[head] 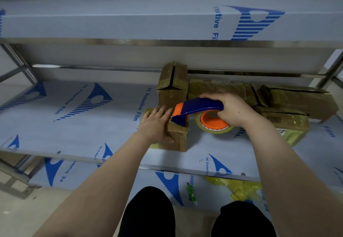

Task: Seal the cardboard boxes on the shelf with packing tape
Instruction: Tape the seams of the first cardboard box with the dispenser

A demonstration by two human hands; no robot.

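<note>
Black-clad knees, lowest in view. Left hand: fingers straight, pressing flat on small brown cardboard box, middle metal shelf with blue-printed film. Right hand: fingers wrapped round blue-and-orange plastic tape dispenser, nose touching box top. More taped boxes behind.

Protective film: pale, printed in blue with "PE Protective Film" and a striped triangular logo; it covers every level in view.

Green pen-like item: lies on the film of the lowest level, white tip toward the viewer.

Crumpled yellow plastic: same level, to the right of the green item and apart from it.

Dark trousers: two knees at the bottom edge.

Floor: pale, lower left.
</note>
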